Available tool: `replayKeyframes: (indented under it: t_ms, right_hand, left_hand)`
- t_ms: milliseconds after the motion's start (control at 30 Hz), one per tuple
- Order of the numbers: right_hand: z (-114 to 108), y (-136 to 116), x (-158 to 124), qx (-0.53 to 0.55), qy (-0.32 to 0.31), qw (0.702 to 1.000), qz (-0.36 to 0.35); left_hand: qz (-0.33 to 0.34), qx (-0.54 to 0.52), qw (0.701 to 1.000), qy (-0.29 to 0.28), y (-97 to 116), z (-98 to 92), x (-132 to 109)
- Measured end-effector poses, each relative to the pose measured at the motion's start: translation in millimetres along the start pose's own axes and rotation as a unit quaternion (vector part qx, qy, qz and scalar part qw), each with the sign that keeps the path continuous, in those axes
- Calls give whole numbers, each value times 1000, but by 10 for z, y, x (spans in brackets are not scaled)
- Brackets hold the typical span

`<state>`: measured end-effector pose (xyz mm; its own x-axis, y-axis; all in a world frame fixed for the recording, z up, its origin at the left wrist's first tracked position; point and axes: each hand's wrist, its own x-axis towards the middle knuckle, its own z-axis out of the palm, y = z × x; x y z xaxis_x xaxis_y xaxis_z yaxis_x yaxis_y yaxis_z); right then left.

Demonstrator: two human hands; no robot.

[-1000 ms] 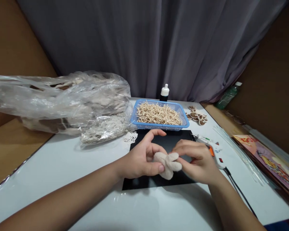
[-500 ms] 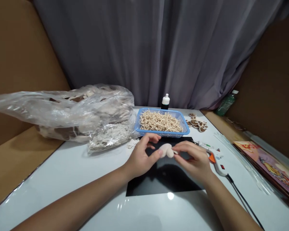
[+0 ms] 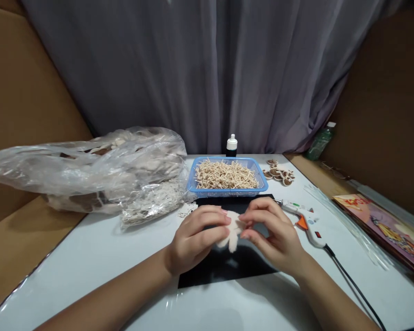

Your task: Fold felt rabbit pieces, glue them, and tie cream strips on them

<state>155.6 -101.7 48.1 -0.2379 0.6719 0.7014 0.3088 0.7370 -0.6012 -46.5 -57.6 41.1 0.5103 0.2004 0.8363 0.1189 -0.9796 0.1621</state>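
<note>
pinching a fuzzy cream piece point(image 3: 233, 226) between left hand point(image 3: 198, 236) and right hand point(image 3: 274, 232), partly covering it; showing red lettering point(image 3: 354, 200) too blurred to read on a cut-off booklet point(image 3: 382, 218).

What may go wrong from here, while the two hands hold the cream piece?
The cream piece is held between the left hand and the right hand, above the black sheet; a loose grip might drop it. The glue gun appears close to the right hand; if hot, it might burn skin. The blue basket holds a heap of thin beige sticks; a knock might spill some.
</note>
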Motion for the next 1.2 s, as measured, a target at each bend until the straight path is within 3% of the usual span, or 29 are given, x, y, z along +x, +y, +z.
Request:
replayKeyframes:
  t_ms: [200, 367, 667, 833, 1200]
  right_hand:
    - [16, -77, 17, 9, -50, 998, 34]
    - [34, -106, 18, -31, -61, 998, 2]
    - [115, -107, 12, -163, 4, 980, -115]
    - [141, -61, -24, -159, 13, 979, -128]
    - [151, -120, -43, -161, 24, 979, -126]
  left_hand:
    - [9, 11, 1000, -6, -8, 24, -20]
    - [28, 5, 1000, -8, -22, 29, -40]
    - [-17, -46, 998, 27, 41, 115, -73]
    - [-50, -38, 998, 16, 92, 152, -52]
    - [-2, -14, 1000, 6, 165, 146, 0]
